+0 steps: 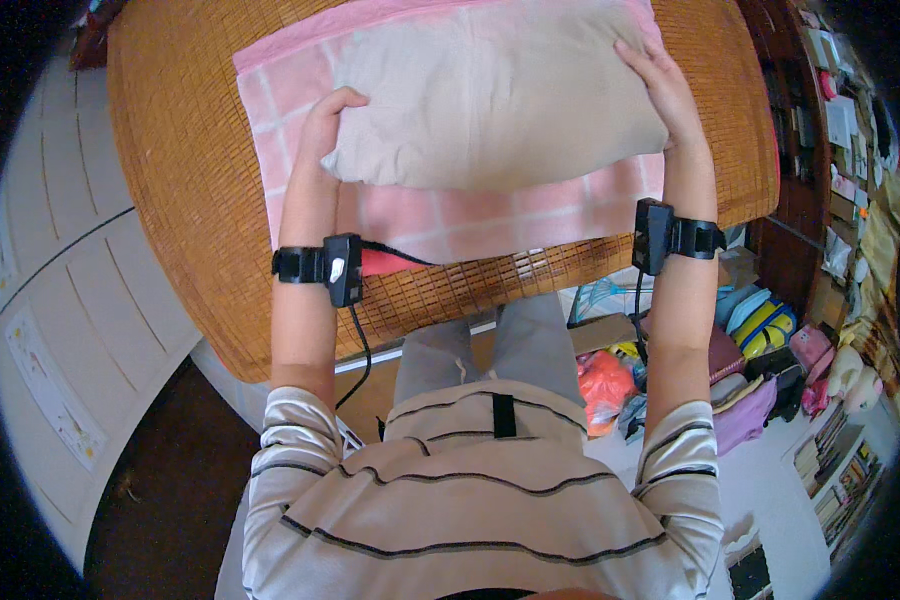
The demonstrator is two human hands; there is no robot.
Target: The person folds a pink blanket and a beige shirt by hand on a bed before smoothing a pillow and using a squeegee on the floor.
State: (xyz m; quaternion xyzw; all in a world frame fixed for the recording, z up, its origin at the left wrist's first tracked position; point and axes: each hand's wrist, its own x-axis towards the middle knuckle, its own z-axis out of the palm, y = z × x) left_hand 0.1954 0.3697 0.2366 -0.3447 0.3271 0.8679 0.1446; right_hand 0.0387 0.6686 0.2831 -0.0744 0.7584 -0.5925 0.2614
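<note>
A pale beige pillow [487, 97] is gripped at both ends, over a pink checked cloth [412, 221] with a brighter pink edge. My left hand [334, 116] holds the pillow's left end, its thumb on top and the other fingers hidden. At the right end, my right hand [664, 94] has its thumb over the pillow, the fingers partly hidden behind it. Whether the pillow touches the cloth cannot be told. The cloth lies on a woven bamboo mat [187, 187]. Each wrist wears a black strapped device with a cable.
Bags, clothes and an orange-red plastic bag [606, 386] are piled at the lower right, beyond the mat's edge. A dark wooden shelf [806, 180] with various items stands at the right. Light panelled cabinets [82, 277] curve along the left. A red item shows beneath the cloth's near edge.
</note>
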